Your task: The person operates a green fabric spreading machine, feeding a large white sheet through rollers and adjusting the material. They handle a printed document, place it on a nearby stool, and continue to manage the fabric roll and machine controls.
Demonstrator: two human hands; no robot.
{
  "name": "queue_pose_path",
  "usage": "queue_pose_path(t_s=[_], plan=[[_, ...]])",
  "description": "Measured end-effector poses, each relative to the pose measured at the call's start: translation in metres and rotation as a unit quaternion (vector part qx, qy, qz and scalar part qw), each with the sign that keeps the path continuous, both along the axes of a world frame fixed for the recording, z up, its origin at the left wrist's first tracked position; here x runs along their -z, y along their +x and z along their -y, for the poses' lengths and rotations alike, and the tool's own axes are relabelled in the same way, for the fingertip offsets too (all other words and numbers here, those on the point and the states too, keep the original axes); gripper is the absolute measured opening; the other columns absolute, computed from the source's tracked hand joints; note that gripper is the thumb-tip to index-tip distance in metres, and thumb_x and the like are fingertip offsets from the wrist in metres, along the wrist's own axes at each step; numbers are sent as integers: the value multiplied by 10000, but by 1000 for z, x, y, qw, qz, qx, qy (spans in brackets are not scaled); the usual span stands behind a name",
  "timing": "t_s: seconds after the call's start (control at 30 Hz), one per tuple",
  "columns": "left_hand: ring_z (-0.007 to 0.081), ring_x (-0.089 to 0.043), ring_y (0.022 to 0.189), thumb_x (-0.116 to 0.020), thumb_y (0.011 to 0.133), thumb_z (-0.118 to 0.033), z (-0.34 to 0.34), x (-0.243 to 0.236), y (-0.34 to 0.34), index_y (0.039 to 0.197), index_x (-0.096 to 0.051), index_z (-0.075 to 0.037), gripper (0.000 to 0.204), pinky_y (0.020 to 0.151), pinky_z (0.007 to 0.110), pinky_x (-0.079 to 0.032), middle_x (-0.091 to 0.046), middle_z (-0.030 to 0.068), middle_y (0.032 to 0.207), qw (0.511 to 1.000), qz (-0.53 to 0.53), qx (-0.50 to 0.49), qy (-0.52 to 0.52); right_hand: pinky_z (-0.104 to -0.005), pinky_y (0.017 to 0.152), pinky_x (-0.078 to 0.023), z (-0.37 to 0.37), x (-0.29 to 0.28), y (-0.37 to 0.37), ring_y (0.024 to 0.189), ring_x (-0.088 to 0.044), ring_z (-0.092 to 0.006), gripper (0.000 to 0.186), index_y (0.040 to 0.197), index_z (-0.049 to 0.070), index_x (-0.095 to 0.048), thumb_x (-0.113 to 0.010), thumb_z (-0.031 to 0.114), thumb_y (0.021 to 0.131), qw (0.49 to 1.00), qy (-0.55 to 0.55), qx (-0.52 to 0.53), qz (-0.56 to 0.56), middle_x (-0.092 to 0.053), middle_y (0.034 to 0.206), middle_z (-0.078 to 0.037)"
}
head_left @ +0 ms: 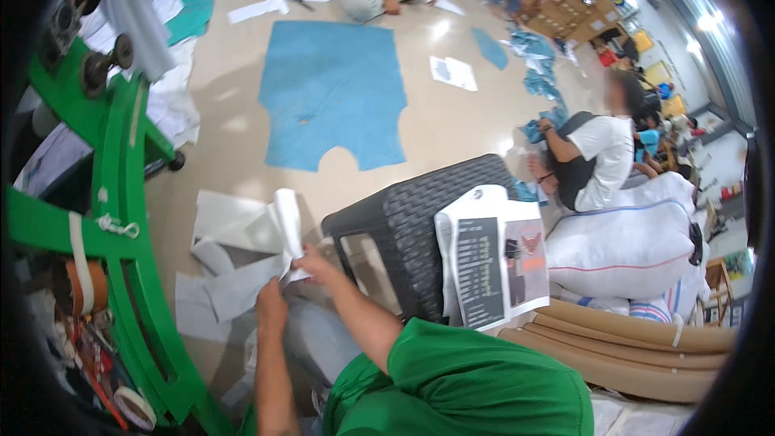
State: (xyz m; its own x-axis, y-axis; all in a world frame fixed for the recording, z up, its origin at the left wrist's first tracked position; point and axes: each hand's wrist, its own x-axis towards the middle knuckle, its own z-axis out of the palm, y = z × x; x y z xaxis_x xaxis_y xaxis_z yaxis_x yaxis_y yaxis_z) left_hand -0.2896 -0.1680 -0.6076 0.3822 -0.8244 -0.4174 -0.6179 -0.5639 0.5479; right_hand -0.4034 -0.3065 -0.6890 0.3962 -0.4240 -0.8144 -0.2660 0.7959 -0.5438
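Note:
A long white sheet (286, 222), which looks like paper, stands curled up from my hands. My right hand (315, 264) is closed on its lower end. My left hand (272, 303) is closed just below and to the left, at the sheet's edge. A small greyish strip shows between the two hands; whether it is a tool or a fold cannot be made out. Beneath and left of them, more white cut pieces (234, 287) lie loosely overlapped on the floor.
A large blue cut panel (335, 97) lies flat ahead. At right, a black woven-pattern stool (416, 222) carries printed sheets (488, 258). A green metal frame (121, 218) stands at left. White sacks (622, 250) and brown rolls (622, 351) lie at right. Other people sit farther off.

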Motion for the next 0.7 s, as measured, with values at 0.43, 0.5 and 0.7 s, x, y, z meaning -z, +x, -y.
queue_pose_path(t_s=[0.43, 0.5, 0.7], plan=[[465, -648, 754, -619, 961, -180, 42, -20, 50, 917, -671, -14, 180, 646, 532, -494, -663, 240, 773, 948, 112, -234, -185, -399, 813, -531, -27, -57, 71, 906, -686, -283, 297, 988, 16, -677, -639, 307, 943, 929, -358, -44, -81, -715, 931, -187], [447, -630, 739, -656, 888, -116, 42, -26, 42, 843, -645, -17, 109, 639, 519, -484, -633, 219, 751, 919, 116, -170, -337, -338, 661, -517, -27, -67, 76, 740, -662, -185, 175, 820, 32, -706, -622, 159, 906, 941, -334, -42, -31, -700, 764, -93], [469, -566, 1217, -605, 925, -73, 33, -36, 23, 1337, -552, 0, 421, 982, 567, -472, -591, 267, 1302, 954, 45, -92, -283, -358, 675, -531, -5, -114, 64, 857, -633, -201, 485, 1295, 75, -543, -702, 329, 913, 989, 7, 49, 138, -637, 1079, -88]])
